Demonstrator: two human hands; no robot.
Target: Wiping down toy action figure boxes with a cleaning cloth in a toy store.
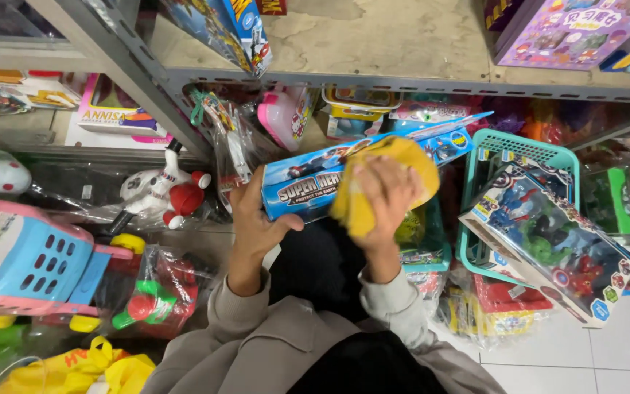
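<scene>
My left hand (257, 219) grips the left end of a long blue toy box (308, 182) with printed hero figures, holding it slanted in front of the shelf. My right hand (384, 197) presses a yellow cloth (395, 157) against the box's middle, fingers curled over the cloth. Both arms wear grey-beige sleeves.
A grey metal shelf (402, 84) holds boxed toys above. A teal basket (530, 153) with a boxed figure set (555, 244) stands at right. A white and red plush toy (165, 193), a pink and blue plastic cart (30, 259) and bagged toys lie at left on the floor.
</scene>
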